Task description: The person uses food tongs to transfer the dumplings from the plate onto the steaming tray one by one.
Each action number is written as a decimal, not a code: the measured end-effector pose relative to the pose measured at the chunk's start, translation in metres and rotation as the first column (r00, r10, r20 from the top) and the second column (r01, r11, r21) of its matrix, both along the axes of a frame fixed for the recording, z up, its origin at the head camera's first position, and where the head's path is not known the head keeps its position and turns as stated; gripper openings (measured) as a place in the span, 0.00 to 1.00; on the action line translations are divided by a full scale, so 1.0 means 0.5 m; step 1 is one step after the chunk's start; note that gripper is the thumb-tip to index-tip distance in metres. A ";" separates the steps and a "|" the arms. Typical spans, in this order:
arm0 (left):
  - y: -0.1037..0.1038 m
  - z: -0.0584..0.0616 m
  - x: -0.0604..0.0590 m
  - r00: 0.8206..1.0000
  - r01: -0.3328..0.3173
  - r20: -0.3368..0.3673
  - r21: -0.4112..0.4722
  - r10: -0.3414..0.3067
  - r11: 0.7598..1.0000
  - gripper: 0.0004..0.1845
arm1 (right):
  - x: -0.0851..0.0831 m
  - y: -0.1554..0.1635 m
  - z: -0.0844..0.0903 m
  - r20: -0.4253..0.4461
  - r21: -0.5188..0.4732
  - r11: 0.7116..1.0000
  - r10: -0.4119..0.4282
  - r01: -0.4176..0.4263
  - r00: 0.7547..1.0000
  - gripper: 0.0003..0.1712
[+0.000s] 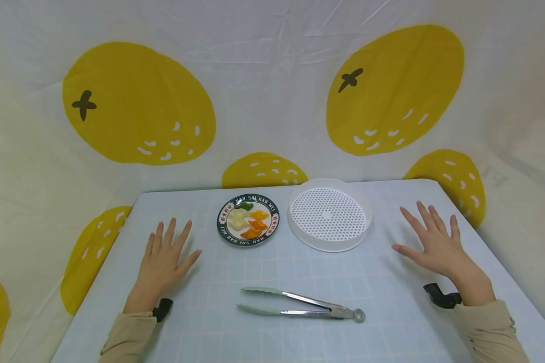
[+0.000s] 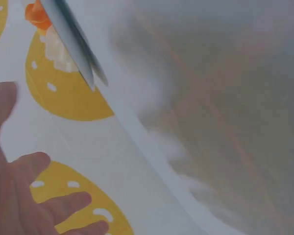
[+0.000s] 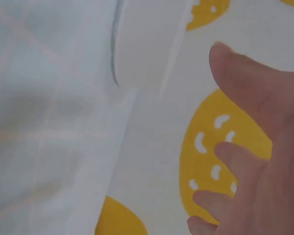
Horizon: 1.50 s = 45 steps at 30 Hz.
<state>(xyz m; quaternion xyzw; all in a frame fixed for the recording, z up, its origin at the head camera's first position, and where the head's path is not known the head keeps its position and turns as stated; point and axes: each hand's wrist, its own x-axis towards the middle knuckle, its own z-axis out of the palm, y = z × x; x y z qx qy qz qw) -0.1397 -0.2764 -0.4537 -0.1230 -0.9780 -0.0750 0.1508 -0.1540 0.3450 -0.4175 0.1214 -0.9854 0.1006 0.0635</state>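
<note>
Steel tongs (image 1: 300, 304) with pale green tips lie on the table (image 1: 209, 333) between my two hands, nearer me than either, touching neither; my left hand (image 1: 162, 262) rests flat on the cloth with fingers spread and straight, holding nothing; my right hand (image 1: 433, 242) is likewise open, fingers fanned, gripping nothing, well to the right of the tongs; beyond the tongs stands a dark-rimmed plate (image 1: 248, 220) carrying white, orange and green food pieces (image 1: 250, 222); just beside it to the right sits a white perforated steamer tray (image 1: 329, 214), with nothing in it
</note>
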 end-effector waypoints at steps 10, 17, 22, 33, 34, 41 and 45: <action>0.013 0.001 -0.022 0.994 0.104 -0.045 0.229 -0.096 0.968 0.44 | -0.011 -0.029 0.006 -0.105 -0.256 0.961 0.077 -0.102 0.991 0.51; 0.030 0.005 -0.036 0.991 0.021 0.100 0.551 -0.091 0.834 0.49 | -0.004 -0.070 0.019 -0.166 -0.404 0.905 0.069 -0.132 0.984 0.44; 0.043 0.011 -0.040 0.986 -0.030 0.138 0.703 -0.095 0.710 0.49 | 0.004 -0.104 0.037 -0.130 -0.518 0.846 0.066 -0.125 0.989 0.41; 0.087 -0.007 -0.068 0.958 -0.139 0.247 0.844 -0.145 0.517 0.54 | 0.008 -0.174 0.049 -0.103 -0.676 0.694 0.244 -0.248 0.964 0.36; 0.089 -0.011 -0.071 0.956 -0.147 0.255 0.846 -0.147 0.512 0.55 | 0.007 -0.180 0.048 -0.104 -0.686 0.678 0.267 -0.263 0.958 0.36; 0.099 -0.036 -0.096 0.939 -0.189 0.301 0.857 -0.168 0.480 0.56 | 0.013 -0.221 0.038 -0.069 -0.754 0.582 0.391 -0.305 0.918 0.35; 0.098 -0.048 -0.107 0.934 -0.186 0.300 0.873 -0.195 0.452 0.55 | 0.015 -0.250 0.031 -0.071 -0.769 0.538 0.464 -0.344 0.883 0.34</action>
